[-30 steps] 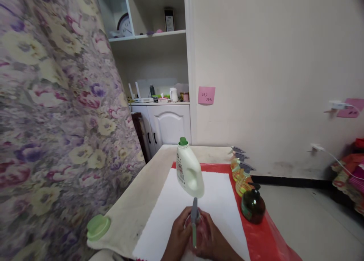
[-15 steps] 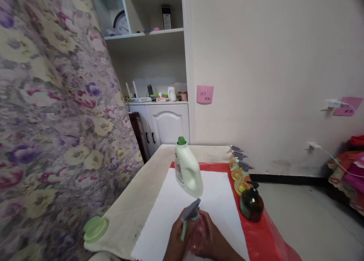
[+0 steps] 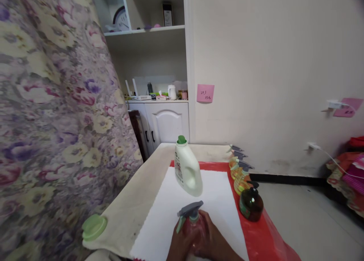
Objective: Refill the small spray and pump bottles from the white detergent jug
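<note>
A pink see-through spray bottle (image 3: 196, 228) with a grey and pale green trigger head (image 3: 190, 210) is held between both hands, low over the white sheet. My left hand (image 3: 180, 242) is closed around its left side, below the trigger. On the other side, my right hand (image 3: 210, 234) wraps the bottle body. Behind them stands a large pale green detergent jug (image 3: 189, 170), its cap off and a green spout showing at the neck. The green cap (image 3: 94, 227) lies at the table's left corner.
Along the red sheet (image 3: 264, 234) on the right, several yellow spray bottles (image 3: 241, 181) stand in a row, with a dark pump bottle (image 3: 251, 204) nearest me. A floral curtain (image 3: 68, 121) hangs at left. A wall (image 3: 256, 64) rises behind the table.
The spray bottle's head has turned, so the trigger now points more to the left. My left hand has shifted lower around the bottle. The jug and other bottles stay put.
</note>
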Tool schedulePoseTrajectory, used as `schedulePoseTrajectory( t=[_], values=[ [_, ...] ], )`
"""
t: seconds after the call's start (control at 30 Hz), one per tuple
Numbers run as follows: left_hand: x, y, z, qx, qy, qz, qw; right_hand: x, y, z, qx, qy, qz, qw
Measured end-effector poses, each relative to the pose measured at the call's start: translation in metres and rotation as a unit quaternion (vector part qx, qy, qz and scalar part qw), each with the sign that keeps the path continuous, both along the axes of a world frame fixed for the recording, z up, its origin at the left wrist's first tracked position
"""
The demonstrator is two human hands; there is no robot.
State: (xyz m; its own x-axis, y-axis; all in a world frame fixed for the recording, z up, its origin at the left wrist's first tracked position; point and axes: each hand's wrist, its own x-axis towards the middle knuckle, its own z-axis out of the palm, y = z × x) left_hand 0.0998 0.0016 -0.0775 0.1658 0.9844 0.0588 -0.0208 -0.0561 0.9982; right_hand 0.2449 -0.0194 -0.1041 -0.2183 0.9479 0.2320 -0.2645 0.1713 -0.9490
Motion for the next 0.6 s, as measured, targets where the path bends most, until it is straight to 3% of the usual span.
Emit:
schedulePoseTrajectory(
  t=[0.2,0.43,0.6],
  values=[
    [0.001,0.002,-0.013,0.047,0.046,-0.002,0.998,0.033,-0.004,0.014,0.039,-0.089,-0.042,0.994],
    [0.002,0.005,-0.018,0.06,0.017,-0.044,0.997,0.006,0.008,0.037,0.042,-0.089,-0.049,0.994],
    [0.001,0.006,-0.02,0.074,-0.003,-0.067,0.995,-0.005,0.004,0.049,0.059,-0.096,-0.109,0.988]
  ],
)
